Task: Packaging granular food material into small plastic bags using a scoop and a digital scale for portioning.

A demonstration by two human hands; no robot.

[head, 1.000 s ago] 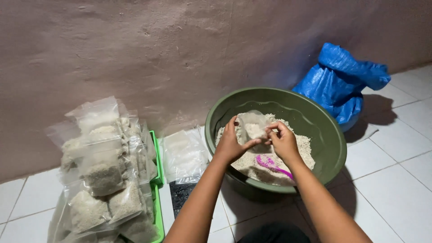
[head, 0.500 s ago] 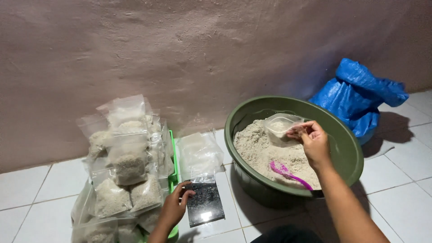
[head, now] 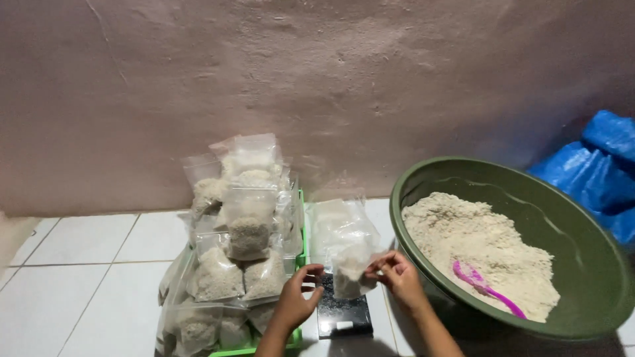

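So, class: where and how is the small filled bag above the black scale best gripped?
Grip the bag by its empty upper film, pinching from both sides as the left hand and right hand do. The powder sags at the bottom, so the top stays slack and easy to pinch over the scale.

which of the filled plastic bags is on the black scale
The small filled bag held between both hands over the black scale; the others are stacked at left.
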